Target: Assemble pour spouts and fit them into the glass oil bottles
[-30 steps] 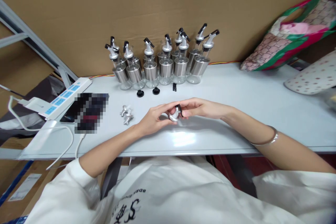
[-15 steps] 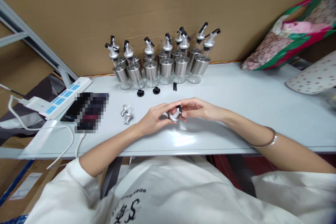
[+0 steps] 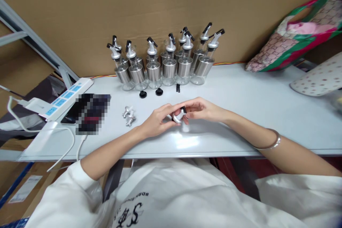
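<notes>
My left hand is closed around the silver base of a pour spout just above the tabletop. At the black flip cap on its tip, the fingers of my right hand are pinched. The fingers partly cover the spout. To the left lie a few loose silver spout pieces. Beyond my hands rest two black round stoppers and small black caps. Several glass oil bottles with steel sleeves and spouts stand upright at the back.
A power strip and a partly blurred phone with white cables occupy the left of the table. On the right are a patterned bag and a white spotted object. A cardboard wall rises behind.
The black flip cap and my right fingertips have shifted very slightly at the spout. Both hands keep their hold, and everything else stays in place.
</notes>
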`<state>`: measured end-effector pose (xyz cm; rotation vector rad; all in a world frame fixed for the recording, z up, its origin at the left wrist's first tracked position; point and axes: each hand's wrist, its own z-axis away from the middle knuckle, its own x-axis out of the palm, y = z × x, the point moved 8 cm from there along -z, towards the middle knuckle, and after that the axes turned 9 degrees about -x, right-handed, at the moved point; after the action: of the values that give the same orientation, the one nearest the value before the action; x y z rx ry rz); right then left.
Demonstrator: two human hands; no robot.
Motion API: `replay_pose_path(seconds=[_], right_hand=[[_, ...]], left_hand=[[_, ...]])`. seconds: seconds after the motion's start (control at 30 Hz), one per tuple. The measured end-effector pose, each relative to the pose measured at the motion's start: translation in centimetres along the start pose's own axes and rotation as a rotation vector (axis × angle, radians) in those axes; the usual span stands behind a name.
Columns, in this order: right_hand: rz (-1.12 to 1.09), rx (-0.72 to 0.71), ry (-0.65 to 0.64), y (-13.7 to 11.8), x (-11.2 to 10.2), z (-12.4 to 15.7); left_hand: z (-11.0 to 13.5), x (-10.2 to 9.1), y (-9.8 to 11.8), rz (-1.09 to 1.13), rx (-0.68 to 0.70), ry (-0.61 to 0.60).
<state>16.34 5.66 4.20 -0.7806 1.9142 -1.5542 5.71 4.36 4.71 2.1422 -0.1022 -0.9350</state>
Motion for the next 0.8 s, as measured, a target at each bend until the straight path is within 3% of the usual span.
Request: replay_pose_path(seconds=[0.37, 0.6, 0.8], right_hand=[[0.029, 0.012, 0.014, -0.27, -0.21, 0.05], [-0.088, 0.015, 0.002, -0.06, 0.09, -0.13], [-0.075, 0.054, 0.011, 0.55, 0.06, -0.17]], left_hand=[[-0.08, 0.19, -0.62, 0.028, -0.092, -0.023], [-0.08, 0.41, -0.62, 0.080, -0.126, -0.037], [-0.01, 0.49, -0.55, 0.043, -0.099, -0.031]])
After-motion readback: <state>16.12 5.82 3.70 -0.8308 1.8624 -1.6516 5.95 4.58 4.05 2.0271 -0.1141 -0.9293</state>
